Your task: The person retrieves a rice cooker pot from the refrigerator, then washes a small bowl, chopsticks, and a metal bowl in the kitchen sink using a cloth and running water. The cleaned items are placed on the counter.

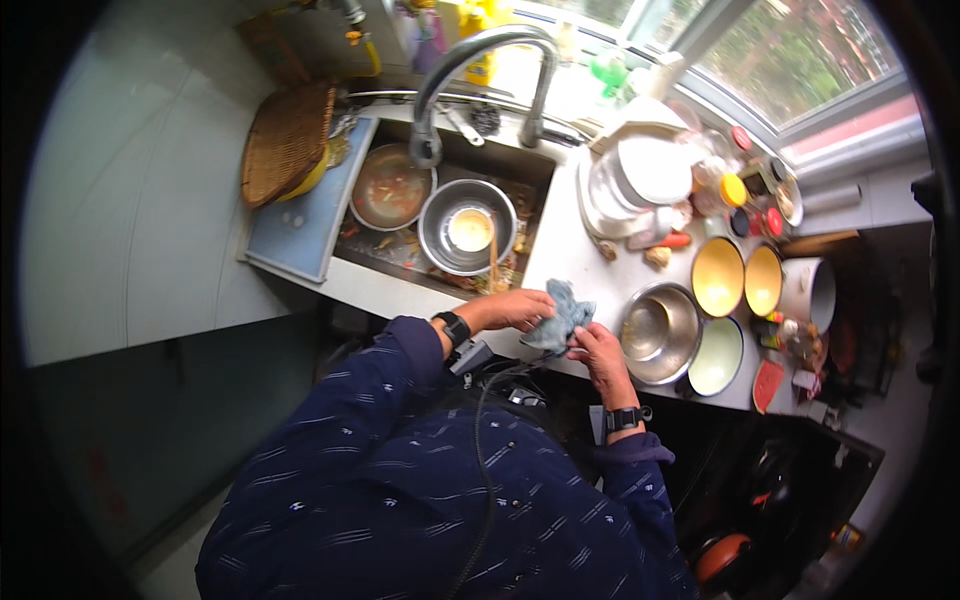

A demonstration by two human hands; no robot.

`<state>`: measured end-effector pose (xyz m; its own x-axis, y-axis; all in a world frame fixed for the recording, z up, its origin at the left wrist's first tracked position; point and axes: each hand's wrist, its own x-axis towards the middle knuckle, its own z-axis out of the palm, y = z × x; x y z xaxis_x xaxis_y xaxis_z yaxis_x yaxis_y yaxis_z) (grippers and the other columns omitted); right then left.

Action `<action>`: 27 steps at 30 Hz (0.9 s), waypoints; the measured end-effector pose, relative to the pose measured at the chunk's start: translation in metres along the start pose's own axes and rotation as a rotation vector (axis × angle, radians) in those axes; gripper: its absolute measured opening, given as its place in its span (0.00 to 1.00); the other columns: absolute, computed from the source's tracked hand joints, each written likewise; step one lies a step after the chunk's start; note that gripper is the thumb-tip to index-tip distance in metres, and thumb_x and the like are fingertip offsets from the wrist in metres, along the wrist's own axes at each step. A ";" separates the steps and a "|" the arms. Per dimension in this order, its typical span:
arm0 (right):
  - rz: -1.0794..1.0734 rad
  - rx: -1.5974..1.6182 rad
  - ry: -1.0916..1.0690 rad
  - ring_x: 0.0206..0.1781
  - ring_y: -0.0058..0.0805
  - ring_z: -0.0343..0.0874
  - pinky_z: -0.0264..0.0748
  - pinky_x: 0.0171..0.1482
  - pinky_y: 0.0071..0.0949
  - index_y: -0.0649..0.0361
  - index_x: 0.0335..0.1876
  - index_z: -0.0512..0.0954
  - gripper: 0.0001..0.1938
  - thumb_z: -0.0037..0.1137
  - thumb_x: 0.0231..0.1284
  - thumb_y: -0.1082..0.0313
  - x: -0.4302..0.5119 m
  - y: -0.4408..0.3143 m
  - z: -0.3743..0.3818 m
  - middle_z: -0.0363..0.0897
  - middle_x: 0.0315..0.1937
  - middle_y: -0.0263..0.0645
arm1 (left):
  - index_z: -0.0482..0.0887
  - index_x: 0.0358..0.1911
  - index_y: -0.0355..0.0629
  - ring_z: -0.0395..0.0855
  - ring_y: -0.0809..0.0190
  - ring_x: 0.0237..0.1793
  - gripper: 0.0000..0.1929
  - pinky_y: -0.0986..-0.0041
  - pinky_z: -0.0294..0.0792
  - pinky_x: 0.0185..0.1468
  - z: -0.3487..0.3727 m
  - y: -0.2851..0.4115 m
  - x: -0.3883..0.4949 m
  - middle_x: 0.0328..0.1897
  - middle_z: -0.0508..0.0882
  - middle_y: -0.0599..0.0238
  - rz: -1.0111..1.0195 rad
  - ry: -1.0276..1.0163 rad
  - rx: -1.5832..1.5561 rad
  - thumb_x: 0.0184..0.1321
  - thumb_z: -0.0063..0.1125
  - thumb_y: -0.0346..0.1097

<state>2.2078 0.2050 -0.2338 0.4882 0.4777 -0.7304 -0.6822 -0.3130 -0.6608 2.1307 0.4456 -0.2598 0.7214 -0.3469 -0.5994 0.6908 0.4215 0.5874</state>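
Between my hands, above the front edge of the white countertop, is a crumpled grey-blue cloth [561, 319]. My left hand [514, 309] grips its left side, and the fingers of my right hand [600, 352] pinch its lower right corner. Left of the cloth lies the sink [375, 255], with food scraps on its bottom. In it a metal bowl [430, 225] holds a smaller pale bowl [471, 229] and chopsticks [493, 262]. A pan [390, 187] of murky water with red bits sits beside it. Right of my right hand stands a stainless steel basin [664, 334].
A curved faucet [487, 37] arches over the sink. A wicker basket [289, 146] leans on the blue board [300, 217] at left. Yellow bowls [718, 277], a pale green bowl [716, 356], a watermelon slice [768, 385] and several jars crowd the right counter. A cable [484, 450] hangs before my chest.
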 end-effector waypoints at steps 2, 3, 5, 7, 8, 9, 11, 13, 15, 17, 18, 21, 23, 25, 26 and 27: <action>0.000 -0.035 0.026 0.37 0.23 0.82 0.82 0.38 0.22 0.63 0.44 0.78 0.10 0.60 0.71 0.63 0.007 -0.003 0.001 0.81 0.35 0.36 | 0.81 0.48 0.45 0.67 0.77 0.32 0.18 0.83 0.64 0.36 -0.001 -0.007 0.000 0.33 0.73 0.80 -0.011 -0.014 0.090 0.69 0.66 0.51; 0.003 -0.061 0.058 0.35 0.23 0.82 0.82 0.37 0.22 0.63 0.44 0.78 0.10 0.60 0.71 0.63 0.010 -0.004 0.000 0.81 0.34 0.35 | 0.80 0.48 0.44 0.67 0.77 0.32 0.19 0.83 0.64 0.36 -0.004 -0.010 0.000 0.35 0.73 0.80 0.010 -0.030 0.107 0.68 0.67 0.52; -0.152 -0.043 0.133 0.30 0.23 0.81 0.82 0.36 0.23 0.61 0.42 0.77 0.10 0.61 0.71 0.62 0.017 -0.006 -0.003 0.80 0.31 0.35 | 0.80 0.49 0.43 0.69 0.77 0.33 0.19 0.83 0.66 0.39 -0.010 -0.015 -0.001 0.36 0.74 0.79 0.013 0.072 0.095 0.68 0.66 0.51; -0.210 -0.113 0.258 0.32 0.23 0.81 0.82 0.35 0.23 0.62 0.42 0.76 0.11 0.59 0.72 0.62 0.023 -0.009 -0.008 0.79 0.31 0.35 | 0.81 0.48 0.43 0.72 0.77 0.34 0.18 0.83 0.69 0.40 -0.020 -0.022 -0.004 0.36 0.76 0.78 0.030 0.145 0.140 0.69 0.65 0.51; -0.220 -0.147 0.283 0.33 0.23 0.81 0.82 0.35 0.23 0.63 0.44 0.76 0.11 0.58 0.72 0.61 0.027 -0.009 -0.009 0.79 0.32 0.35 | 0.81 0.47 0.42 0.73 0.77 0.35 0.18 0.83 0.70 0.41 -0.025 -0.025 -0.005 0.36 0.77 0.77 0.037 0.161 0.150 0.70 0.64 0.51; -0.265 -0.153 0.293 0.33 0.23 0.80 0.83 0.35 0.23 0.64 0.46 0.76 0.12 0.58 0.73 0.61 0.030 -0.008 -0.010 0.79 0.32 0.36 | 0.82 0.47 0.42 0.75 0.76 0.36 0.18 0.82 0.71 0.42 -0.033 -0.029 -0.007 0.37 0.79 0.76 0.034 0.140 0.145 0.70 0.64 0.50; -0.232 -0.216 0.274 0.33 0.22 0.80 0.82 0.36 0.23 0.66 0.50 0.76 0.14 0.59 0.72 0.61 0.035 -0.004 -0.009 0.79 0.33 0.36 | 0.83 0.45 0.41 0.79 0.75 0.38 0.17 0.81 0.74 0.44 -0.048 -0.039 -0.015 0.39 0.82 0.74 0.015 0.059 0.118 0.71 0.62 0.50; -0.198 -0.326 0.265 0.34 0.22 0.80 0.82 0.36 0.23 0.67 0.54 0.75 0.17 0.60 0.71 0.62 0.038 0.002 -0.006 0.79 0.34 0.36 | 0.84 0.45 0.41 0.82 0.72 0.42 0.17 0.79 0.76 0.47 -0.058 -0.052 -0.021 0.43 0.86 0.69 -0.006 0.132 0.109 0.72 0.61 0.50; -0.125 -0.485 0.275 0.35 0.22 0.80 0.81 0.36 0.24 0.68 0.59 0.74 0.20 0.62 0.70 0.62 0.039 0.005 0.001 0.79 0.36 0.36 | 0.84 0.46 0.41 0.83 0.71 0.44 0.17 0.78 0.77 0.48 -0.067 -0.060 -0.025 0.45 0.87 0.68 -0.038 0.172 0.084 0.72 0.60 0.50; -0.339 -0.780 0.371 0.38 0.33 0.83 0.82 0.46 0.33 0.70 0.66 0.69 0.31 0.68 0.63 0.62 0.039 0.006 0.009 0.80 0.43 0.46 | 0.84 0.47 0.41 0.84 0.70 0.43 0.17 0.77 0.77 0.48 -0.073 -0.065 -0.028 0.44 0.87 0.67 -0.033 0.205 0.096 0.71 0.61 0.50; -0.347 -0.838 0.379 0.45 0.38 0.82 0.80 0.52 0.35 0.70 0.68 0.67 0.34 0.70 0.60 0.62 0.040 0.005 0.014 0.76 0.51 0.51 | 0.84 0.47 0.41 0.84 0.70 0.43 0.17 0.77 0.77 0.48 -0.076 -0.066 -0.029 0.44 0.87 0.67 -0.026 0.222 0.091 0.71 0.61 0.50; -0.449 -1.035 0.343 0.59 0.48 0.76 0.75 0.61 0.40 0.68 0.72 0.64 0.41 0.75 0.55 0.63 0.044 0.003 0.029 0.69 0.60 0.57 | 0.83 0.48 0.41 0.84 0.69 0.43 0.17 0.76 0.78 0.47 -0.084 -0.066 -0.035 0.45 0.87 0.66 0.006 0.294 0.054 0.71 0.62 0.48; -0.475 -1.191 0.303 0.64 0.52 0.72 0.73 0.64 0.43 0.66 0.73 0.64 0.43 0.77 0.52 0.64 0.048 0.003 0.036 0.67 0.62 0.57 | 0.83 0.48 0.40 0.84 0.69 0.42 0.15 0.77 0.78 0.47 -0.088 -0.066 -0.041 0.45 0.87 0.66 0.017 0.354 0.014 0.71 0.62 0.46; -0.414 -1.356 0.283 0.66 0.56 0.68 0.71 0.66 0.46 0.62 0.73 0.64 0.45 0.78 0.49 0.65 0.052 0.004 0.041 0.66 0.62 0.57 | 0.83 0.48 0.41 0.84 0.69 0.42 0.14 0.77 0.78 0.46 -0.094 -0.064 -0.049 0.45 0.87 0.65 0.016 0.431 -0.034 0.72 0.61 0.44; -0.401 -1.358 0.298 0.66 0.58 0.68 0.71 0.66 0.48 0.58 0.73 0.64 0.44 0.78 0.47 0.66 0.055 0.005 0.042 0.66 0.62 0.57 | 0.83 0.48 0.41 0.85 0.69 0.41 0.13 0.77 0.79 0.46 -0.099 -0.063 -0.054 0.44 0.87 0.66 0.012 0.451 -0.042 0.72 0.60 0.44; -0.408 -1.363 0.304 0.66 0.58 0.68 0.71 0.66 0.48 0.58 0.73 0.64 0.44 0.77 0.48 0.67 0.057 0.005 0.043 0.66 0.62 0.57 | 0.83 0.48 0.41 0.86 0.69 0.41 0.13 0.77 0.80 0.46 -0.104 -0.062 -0.060 0.44 0.88 0.66 0.029 0.483 -0.090 0.72 0.60 0.44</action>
<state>2.2086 0.2657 -0.2713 0.7301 0.5879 -0.3483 0.4809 -0.8042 -0.3493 2.0400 0.5271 -0.3167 0.6204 0.0855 -0.7796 0.6486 0.5030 0.5713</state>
